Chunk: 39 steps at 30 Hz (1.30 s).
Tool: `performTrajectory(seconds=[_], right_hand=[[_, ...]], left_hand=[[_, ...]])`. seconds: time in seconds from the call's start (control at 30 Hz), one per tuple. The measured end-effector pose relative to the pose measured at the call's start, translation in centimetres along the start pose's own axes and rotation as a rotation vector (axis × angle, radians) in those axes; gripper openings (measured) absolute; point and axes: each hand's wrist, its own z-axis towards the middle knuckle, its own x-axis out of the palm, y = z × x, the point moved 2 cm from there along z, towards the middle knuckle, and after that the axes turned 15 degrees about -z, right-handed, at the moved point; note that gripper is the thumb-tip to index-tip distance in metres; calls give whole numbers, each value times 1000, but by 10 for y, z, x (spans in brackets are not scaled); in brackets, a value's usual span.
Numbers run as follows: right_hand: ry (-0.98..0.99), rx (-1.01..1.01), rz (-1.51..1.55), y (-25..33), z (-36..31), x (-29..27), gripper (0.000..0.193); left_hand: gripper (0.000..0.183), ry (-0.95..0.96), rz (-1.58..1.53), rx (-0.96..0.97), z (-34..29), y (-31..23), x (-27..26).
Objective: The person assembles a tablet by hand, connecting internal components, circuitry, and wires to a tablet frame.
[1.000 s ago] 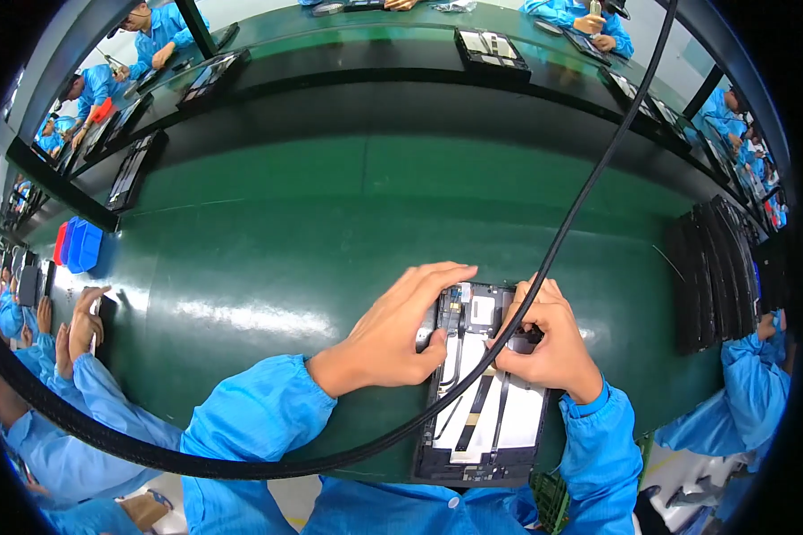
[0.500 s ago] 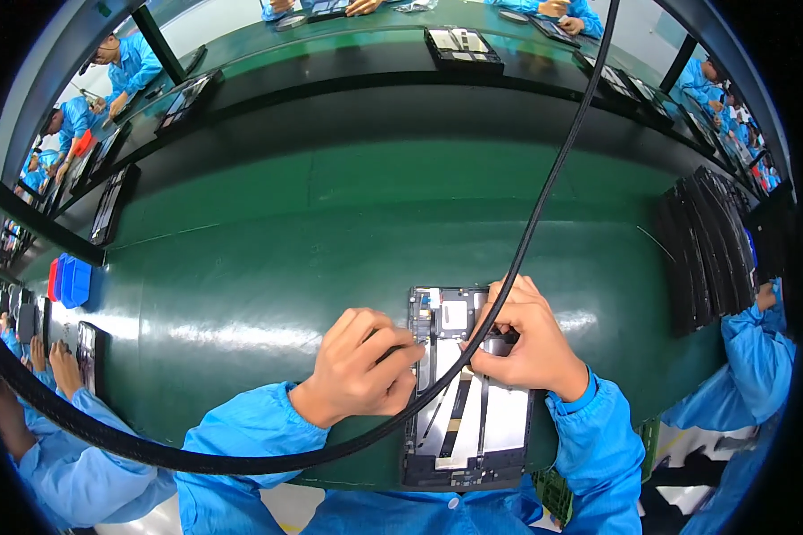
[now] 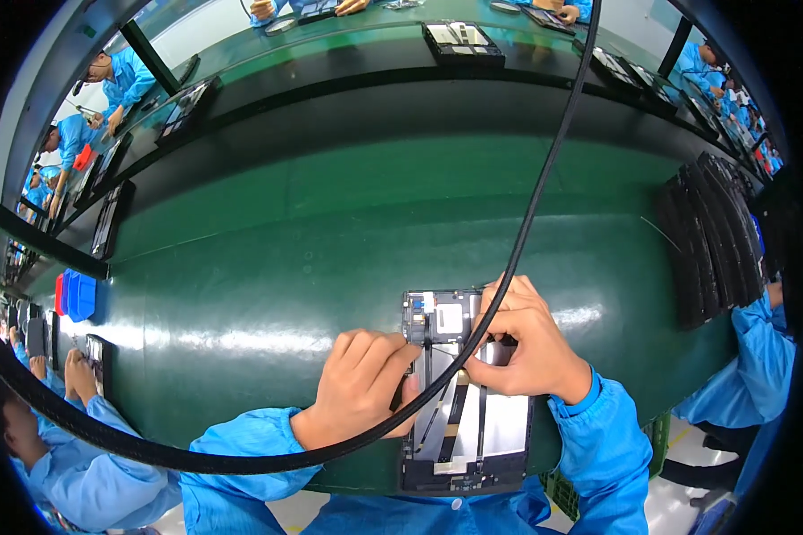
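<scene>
An opened tablet (image 3: 511, 419) lies in front of me on the green table, its inside showing silver metal, dark flat cables and a black frame. Over its upper right part, my right hand (image 3: 531, 343) has thumb and fingers pinched together; whatever is between them is too small or hidden to tell. My left hand (image 3: 357, 379) is at the tablet's left edge with bent fingers, their tips near the board area. Something dark shows between its thumb and fingers, but I cannot make it out. A thick black cable (image 3: 531, 209) crosses in front of the right fingertips.
Black tablet-shaped parts (image 3: 709, 241) stand stacked at the right. Blue and red bins (image 3: 80, 296) sit at the left. Along the raised dark shelf at the back lies another opened tablet (image 3: 462, 43). Co-workers in blue sit at both sides and beyond. A green crate (image 3: 658, 446) is below the table edge.
My left fingers have drawn closer together at the tablet's edge. The right hand keeps its pinch in nearly the same place. At the left, a co-worker's hands have shifted slightly.
</scene>
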Motion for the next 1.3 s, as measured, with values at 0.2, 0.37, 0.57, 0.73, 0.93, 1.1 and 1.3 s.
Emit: performTrajectory(seconds=[0.2, 0.37, 0.57, 0.73, 0.93, 1.1, 1.3], right_hand=[[-24, -29, 28, -1, 0, -2, 14], [-48, -42, 52, -7, -2, 1, 13], [-39, -25, 43, -2, -5, -13, 12], [-57, -89, -188, -7, -10, -39, 10], [45, -4, -194, -23, -23, -53, 13], [48, 16, -182, -34, -27, -50, 14], [114, 50, -113, -43, -32, -43, 15]], left_hand=[[33, 30, 18, 1, 3, 1, 1], [35, 50, 46, 193, 4, 25, -1], [43, 189, -52, 325, 26, 27, 1], [36, 370, -151, 267, 45, 22, 8], [37, 426, -270, 233, 41, 8, 19], [35, 418, -267, 296, 27, -10, 25], [33, 489, -368, 156, 20, -33, 31]])
